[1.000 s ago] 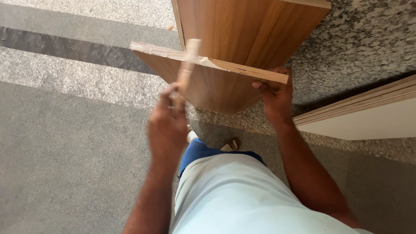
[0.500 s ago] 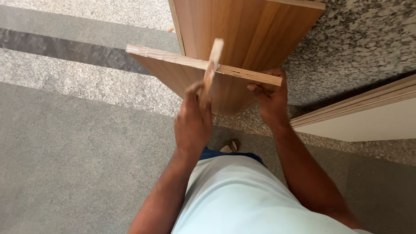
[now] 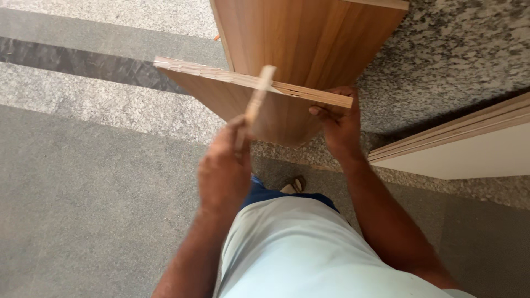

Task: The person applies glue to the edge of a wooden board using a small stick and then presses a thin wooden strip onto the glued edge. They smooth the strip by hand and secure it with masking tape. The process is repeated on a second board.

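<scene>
**Stiff board, thin stick**

From the head camera we see our right hand [image 3: 341,128] closed on the near right corner of a wood-grain board [image 3: 276,113], held edge-up above the granite floor [image 3: 83,182]. Our left hand [image 3: 225,171] is closed around a thin wooden strip [image 3: 258,96], which lies across the board's raw edge. We judge the board stiff and fairly light, best held by its edges; the strip looks slight and easily snapped. A taller panel [image 3: 309,38] stands behind.

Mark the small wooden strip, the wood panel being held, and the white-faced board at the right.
small wooden strip [image 3: 258,98], head view, middle of its length.
wood panel [image 3: 281,118], head view, brown face below its raw edge.
white-faced board [image 3: 469,157], head view, white face.
</scene>
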